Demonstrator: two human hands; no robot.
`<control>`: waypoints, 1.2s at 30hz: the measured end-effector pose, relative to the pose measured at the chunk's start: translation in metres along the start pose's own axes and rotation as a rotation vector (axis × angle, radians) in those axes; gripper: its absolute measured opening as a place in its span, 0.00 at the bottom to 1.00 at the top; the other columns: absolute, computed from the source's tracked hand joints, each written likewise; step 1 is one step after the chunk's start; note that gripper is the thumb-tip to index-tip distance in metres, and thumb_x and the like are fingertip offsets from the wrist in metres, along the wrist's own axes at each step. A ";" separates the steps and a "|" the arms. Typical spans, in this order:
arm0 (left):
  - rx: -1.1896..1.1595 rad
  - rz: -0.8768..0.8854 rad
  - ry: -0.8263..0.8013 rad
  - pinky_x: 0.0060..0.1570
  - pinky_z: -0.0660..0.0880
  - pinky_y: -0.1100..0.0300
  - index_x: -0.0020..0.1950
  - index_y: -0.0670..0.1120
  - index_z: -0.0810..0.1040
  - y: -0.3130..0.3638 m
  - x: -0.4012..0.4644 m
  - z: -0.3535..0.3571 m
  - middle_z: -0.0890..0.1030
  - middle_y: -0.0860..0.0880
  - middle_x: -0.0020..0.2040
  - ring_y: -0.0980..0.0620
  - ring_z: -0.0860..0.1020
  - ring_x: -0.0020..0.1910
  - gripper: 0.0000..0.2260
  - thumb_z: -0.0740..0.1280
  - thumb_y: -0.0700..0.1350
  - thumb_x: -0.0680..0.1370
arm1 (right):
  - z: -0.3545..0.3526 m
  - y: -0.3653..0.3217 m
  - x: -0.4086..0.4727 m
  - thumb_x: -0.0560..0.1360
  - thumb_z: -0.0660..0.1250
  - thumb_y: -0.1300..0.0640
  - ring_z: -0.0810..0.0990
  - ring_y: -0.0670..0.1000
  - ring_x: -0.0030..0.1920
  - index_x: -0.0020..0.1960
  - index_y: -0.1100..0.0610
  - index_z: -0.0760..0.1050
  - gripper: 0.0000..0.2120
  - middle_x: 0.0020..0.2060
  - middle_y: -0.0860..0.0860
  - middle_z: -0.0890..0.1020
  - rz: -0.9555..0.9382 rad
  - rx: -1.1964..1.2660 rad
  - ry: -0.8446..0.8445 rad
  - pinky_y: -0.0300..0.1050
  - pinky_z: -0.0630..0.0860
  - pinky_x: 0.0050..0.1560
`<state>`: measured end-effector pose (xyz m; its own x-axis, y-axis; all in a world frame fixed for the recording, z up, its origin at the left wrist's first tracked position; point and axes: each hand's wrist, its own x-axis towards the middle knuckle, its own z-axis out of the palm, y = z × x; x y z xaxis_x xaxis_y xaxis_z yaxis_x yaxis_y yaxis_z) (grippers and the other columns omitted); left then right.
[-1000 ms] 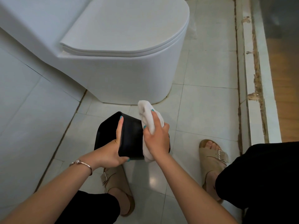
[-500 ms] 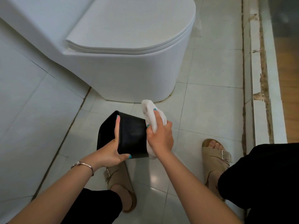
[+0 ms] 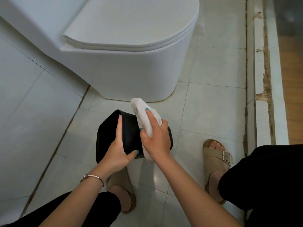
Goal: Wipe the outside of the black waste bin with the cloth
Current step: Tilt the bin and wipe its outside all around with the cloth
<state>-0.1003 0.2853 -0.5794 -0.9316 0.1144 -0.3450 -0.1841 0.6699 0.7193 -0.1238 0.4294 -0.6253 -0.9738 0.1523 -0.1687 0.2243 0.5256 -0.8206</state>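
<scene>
Low centre of the frame: the black waste bin (image 3: 131,136) is held off the tiled floor (image 3: 213,112), tipped so its dark opening faces the left of the frame.
Left hand (image 3: 118,153): grips the bin, thumb along the lower edge and fingers laid up the wall near the rim.
Right hand (image 3: 155,140): fingers curled round the white cloth (image 3: 146,118), pressing it against the bin's right side; the cloth's top end stands free above the bin and its lower end hangs below the palm.
Stage (a judgement): wiping is under way on one outer face; the faces under the left hand and turned away look yet to be reached, though how clean any face is cannot be told.
Surroundings: a white toilet (image 3: 131,63) fills the upper half just beyond the bin; tan sandals (image 3: 218,158) flank it at lower centre and right; a bracelet (image 3: 91,176) circles the left wrist.
Risk one: the bin rests on one hand's grip alone, so a hard push from the cloth side could twist it loose and drop it onto the tiles or a foot.
Risk two: the bunched cloth could slip out of the fingers (only part of it is gripped).
Risk three: patches under the holding hand may be missed unless the bin is turned.
</scene>
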 end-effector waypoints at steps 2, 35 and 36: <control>0.002 0.021 0.017 0.49 0.77 0.67 0.71 0.70 0.30 0.000 0.003 0.005 0.74 0.63 0.56 0.62 0.80 0.49 0.55 0.73 0.37 0.73 | -0.001 -0.009 -0.003 0.75 0.64 0.47 0.74 0.54 0.51 0.74 0.31 0.56 0.31 0.59 0.50 0.67 -0.054 0.082 -0.010 0.44 0.74 0.48; -0.049 -0.022 -0.027 0.57 0.75 0.61 0.69 0.73 0.28 -0.002 0.009 0.004 0.71 0.57 0.64 0.61 0.77 0.57 0.56 0.72 0.38 0.75 | 0.003 -0.016 0.009 0.78 0.60 0.44 0.74 0.59 0.51 0.75 0.34 0.53 0.29 0.62 0.55 0.65 -0.073 -0.051 -0.017 0.47 0.74 0.45; -0.045 -0.017 -0.022 0.57 0.75 0.61 0.68 0.74 0.28 0.000 0.009 0.004 0.72 0.56 0.63 0.59 0.78 0.57 0.55 0.72 0.39 0.75 | 0.002 -0.020 0.007 0.78 0.60 0.44 0.74 0.59 0.50 0.75 0.33 0.53 0.29 0.61 0.54 0.65 -0.113 -0.036 -0.024 0.49 0.75 0.45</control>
<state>-0.1072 0.2892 -0.5849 -0.9212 0.1198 -0.3701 -0.2140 0.6384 0.7394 -0.1355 0.4178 -0.6114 -0.9935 0.0704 -0.0895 0.1137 0.5682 -0.8150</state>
